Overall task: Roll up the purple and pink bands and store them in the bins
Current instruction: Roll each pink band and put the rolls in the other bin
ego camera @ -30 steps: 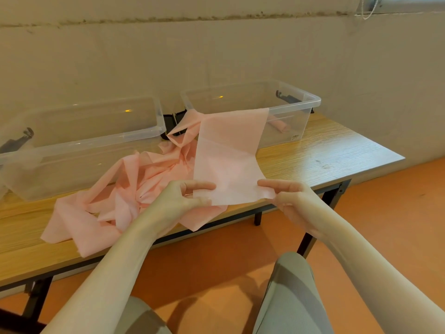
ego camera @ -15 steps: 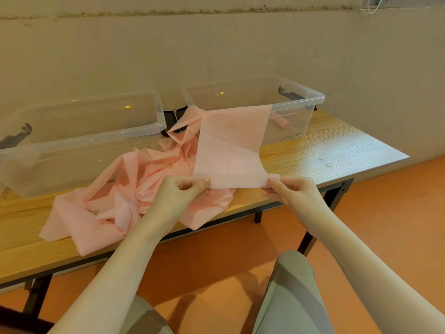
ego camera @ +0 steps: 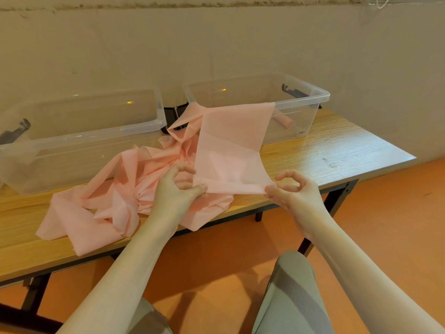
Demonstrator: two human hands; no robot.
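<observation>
— Where's the pink band [ego camera: 231, 150] right now?

— Its near end is lifted off the wooden table [ego camera: 325, 150] and stretched flat between both hands. The left hand [ego camera: 177, 189] pinches one bottom corner between thumb and curled fingers; the right hand [ego camera: 295, 191] pinches the other corner, thumb against a fingertip, with the rest of its fingers arched in a loose ring above.

— And the rest of it?

— From the held edge the strip rises toward the right bin [ego camera: 310, 109] and folds over at the top just in front of that bin's near wall. I can't tell from here whether it touches the rim. Behind the fold it drops into a crumpled heap on the table, spreading left in front of the left bin [ego camera: 79, 138] and spilling a little over the table's front edge.

— Anything in the bins?

— The right one has a small pink roll [ego camera: 284, 120] lying on its floor, seen through the clear wall. The left one shows a dark latch at its far left end; its contents are hard to make out through the plastic.

— The person?

— Seated, knees in grey trousers [ego camera: 289, 297] below the table edge, over an orange floor [ego camera: 385, 225].
</observation>
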